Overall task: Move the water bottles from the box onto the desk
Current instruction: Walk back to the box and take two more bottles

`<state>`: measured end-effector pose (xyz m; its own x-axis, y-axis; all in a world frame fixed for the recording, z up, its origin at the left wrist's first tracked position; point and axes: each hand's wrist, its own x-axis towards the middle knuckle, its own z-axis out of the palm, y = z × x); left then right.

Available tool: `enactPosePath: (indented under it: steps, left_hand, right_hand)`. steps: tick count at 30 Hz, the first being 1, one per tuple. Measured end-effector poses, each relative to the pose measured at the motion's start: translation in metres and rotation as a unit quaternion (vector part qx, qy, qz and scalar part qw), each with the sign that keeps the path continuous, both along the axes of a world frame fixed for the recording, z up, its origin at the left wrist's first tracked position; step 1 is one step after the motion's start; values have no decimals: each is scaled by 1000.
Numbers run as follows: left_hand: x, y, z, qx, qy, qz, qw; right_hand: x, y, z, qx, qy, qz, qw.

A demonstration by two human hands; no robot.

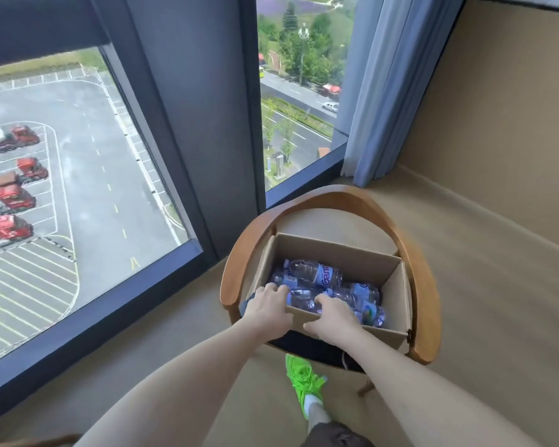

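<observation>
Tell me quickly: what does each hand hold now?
Left hand: fingers curled over the cardboard box front wall.
Right hand: grips a water bottle.

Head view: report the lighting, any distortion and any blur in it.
Head view: bright daylight through the window; wide-angle bending of its frame and the forearms near the edges; the water bottles in the box look soft, labels barely readable; the left hand and right hand cast only faint shadows.

The box (342, 253) sits on the chair (423, 285), with the water bottles (320, 275) lying inside. Both hands reach over its 6 o'clock wall: left hand (268, 308) at 7, right hand (333, 317) beside it. The window (78, 156) lies toward 10 o'clock, the curtain (378, 91) at 12, a shoe (304, 379) at 6.
</observation>
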<state>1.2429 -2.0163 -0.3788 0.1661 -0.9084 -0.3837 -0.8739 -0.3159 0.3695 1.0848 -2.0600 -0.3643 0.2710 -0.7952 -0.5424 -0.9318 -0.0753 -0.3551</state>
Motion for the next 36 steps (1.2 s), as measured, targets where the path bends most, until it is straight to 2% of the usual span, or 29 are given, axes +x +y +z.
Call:
enactPosePath:
  steps: [4, 10, 15, 20, 27, 31, 36]
  left_hand:
    - [10, -60, -24, 54, -5, 20, 998]
    - [1, -140, -63, 138, 9, -17, 990]
    - [-8, -179, -109, 219, 8, -68, 973]
    - [-10, -190, -152, 285, -10, -130, 950]
    - [-15, -189, -184, 298, -66, -193, 933]
    - [-17, -194, -186, 306, -75, -195, 929]
    - [-6, -198, -178, 303, -30, -202, 931]
  right_hand:
    - [12, -70, -30, 30, 4, 4, 1000]
    - [-6, -148, -93, 113, 49, -23, 992]
    - [-22, -183, -145, 154, 97, -32, 983]
    - [-29, -197, -189, 152, 136, 29, 979]
    - [-37, -202, -229, 162, 165, 120, 966]
    - [-33, -220, -236, 169, 191, 183, 949]
    - [-48, -219, -230, 169, 133, 186, 959]
